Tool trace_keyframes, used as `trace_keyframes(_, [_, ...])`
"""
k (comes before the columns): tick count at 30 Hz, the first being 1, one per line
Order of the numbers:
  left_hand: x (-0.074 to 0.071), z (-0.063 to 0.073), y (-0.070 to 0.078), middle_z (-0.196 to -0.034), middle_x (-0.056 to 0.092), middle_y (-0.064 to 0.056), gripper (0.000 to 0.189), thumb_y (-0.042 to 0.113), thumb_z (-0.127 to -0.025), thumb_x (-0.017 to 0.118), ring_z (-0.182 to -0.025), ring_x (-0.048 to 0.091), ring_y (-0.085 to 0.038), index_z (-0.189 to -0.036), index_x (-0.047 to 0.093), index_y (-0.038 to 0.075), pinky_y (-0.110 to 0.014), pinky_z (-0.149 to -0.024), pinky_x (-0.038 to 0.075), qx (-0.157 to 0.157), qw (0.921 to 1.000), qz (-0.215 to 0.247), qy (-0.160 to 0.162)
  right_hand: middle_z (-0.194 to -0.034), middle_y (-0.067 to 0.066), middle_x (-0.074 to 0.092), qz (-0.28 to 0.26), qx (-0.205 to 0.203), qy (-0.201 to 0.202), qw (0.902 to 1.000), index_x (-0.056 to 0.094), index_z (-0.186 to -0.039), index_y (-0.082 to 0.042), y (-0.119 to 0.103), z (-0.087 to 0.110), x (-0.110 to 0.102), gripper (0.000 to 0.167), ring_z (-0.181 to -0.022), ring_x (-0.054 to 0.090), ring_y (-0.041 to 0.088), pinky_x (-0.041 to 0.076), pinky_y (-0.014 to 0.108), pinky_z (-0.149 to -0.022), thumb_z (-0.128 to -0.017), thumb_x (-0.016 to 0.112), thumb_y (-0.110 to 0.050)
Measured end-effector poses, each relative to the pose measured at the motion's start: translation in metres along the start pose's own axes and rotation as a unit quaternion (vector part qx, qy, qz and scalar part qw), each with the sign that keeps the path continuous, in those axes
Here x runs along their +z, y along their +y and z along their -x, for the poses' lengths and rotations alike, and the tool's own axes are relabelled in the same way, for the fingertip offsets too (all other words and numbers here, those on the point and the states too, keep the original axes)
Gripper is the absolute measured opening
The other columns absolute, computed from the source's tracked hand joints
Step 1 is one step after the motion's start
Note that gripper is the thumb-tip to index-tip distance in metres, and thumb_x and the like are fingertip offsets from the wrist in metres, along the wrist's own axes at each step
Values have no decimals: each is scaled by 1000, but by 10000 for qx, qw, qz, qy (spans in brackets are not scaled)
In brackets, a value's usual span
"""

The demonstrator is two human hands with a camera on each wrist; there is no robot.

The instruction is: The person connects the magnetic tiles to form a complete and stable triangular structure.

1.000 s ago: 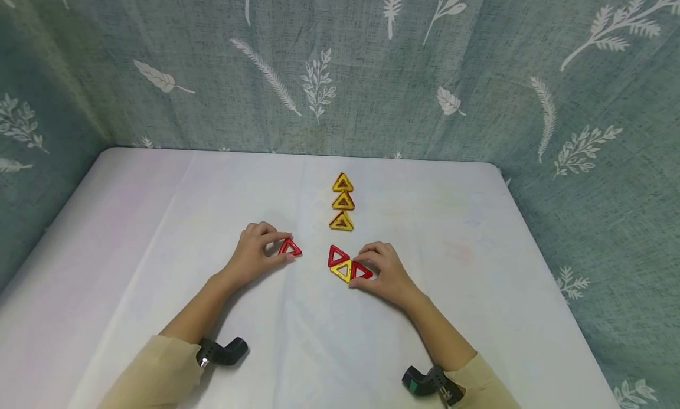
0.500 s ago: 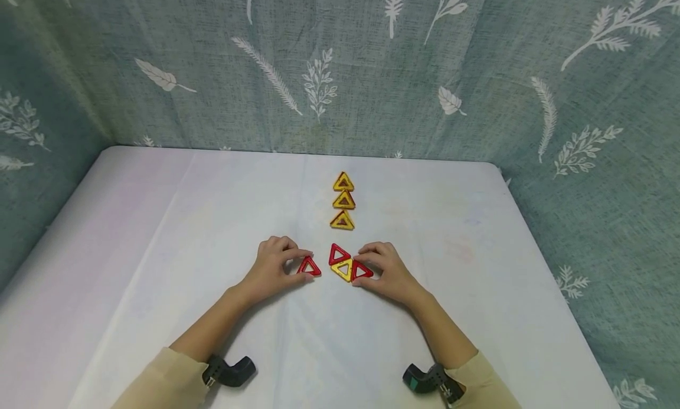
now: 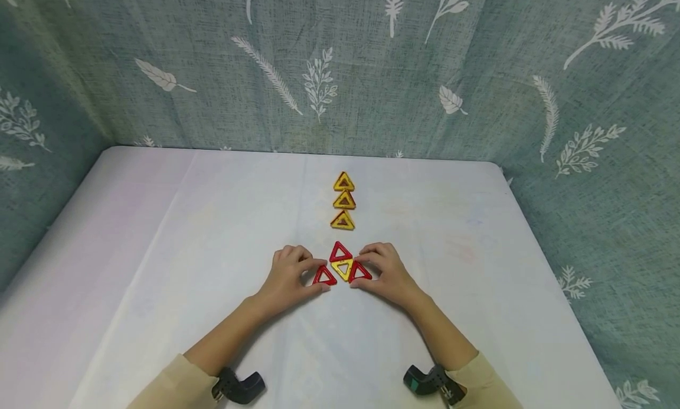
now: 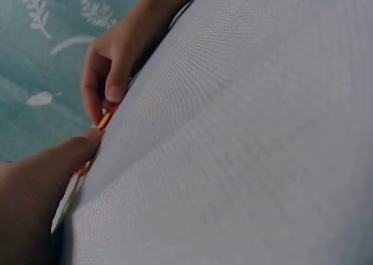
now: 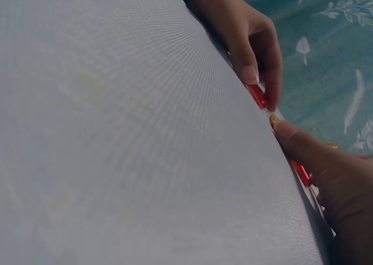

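My left hand pinches a red triangular magnetic tile between thumb and fingers, just left of a small tile group. That group has a yellow triangular tile pointing down, with a red tile along its top edge. Against its right side lies another red tile, pinched by my right hand. The left tile sits very near the yellow one; whether they touch I cannot tell. In the left wrist view the tiles show edge-on, partly behind the left thumb. The right thumb hides part of them in the right wrist view.
Behind the group, three yellow triangles stand in a column: a near one, a middle one and a far one, with reddish centres. A white cloth covers the table. A green leaf-patterned curtain hangs behind and at the sides.
My left hand has carried its red tile right and toward me, up to the group. The top red tile has turned slightly, and the right red tile has turned too. My right hand stays about in place.
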State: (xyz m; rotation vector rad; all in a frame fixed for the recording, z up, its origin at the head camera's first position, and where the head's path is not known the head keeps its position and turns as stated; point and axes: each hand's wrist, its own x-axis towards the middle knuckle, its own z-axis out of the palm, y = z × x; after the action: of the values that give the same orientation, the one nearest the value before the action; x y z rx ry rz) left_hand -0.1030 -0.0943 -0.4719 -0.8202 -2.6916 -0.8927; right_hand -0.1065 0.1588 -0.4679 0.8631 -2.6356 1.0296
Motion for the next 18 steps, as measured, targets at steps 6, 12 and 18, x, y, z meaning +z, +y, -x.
trace_keyframes(6, [-3, 4, 2, -94, 53, 0, 54, 44, -65, 83, -97, 45, -20, -111, 71, 17, -49, -92, 25, -420, 9991, -16, 75, -113, 7, 58, 39, 114, -101, 9999, 69, -110, -6, -3, -1, 0, 49, -107, 47, 21, 46, 36, -86, -68, 85, -26])
trace_keyframes(12, [1, 7, 5, -90, 54, 1, 40, 40, -67, 83, -95, 47, -19, -101, 75, 19, -52, -94, 22, -565, 9978, -38, 339, -111, 6, 60, 116, -76, -74, 9999, 71, -107, -7, -2, -1, 3, 46, -104, 49, 21, 45, 36, -85, -68, 85, -27])
trace_keyframes(18, [8, 6, 17, -87, 55, 2, 33, 37, -70, 81, -94, 49, -20, -96, 75, 17, -52, -91, 25, -562, 9963, -223, 611, -107, 6, 61, 186, -236, 185, 9994, 72, -103, -7, -1, 0, 5, 46, -100, 50, 21, 43, 37, -82, -65, 86, -27])
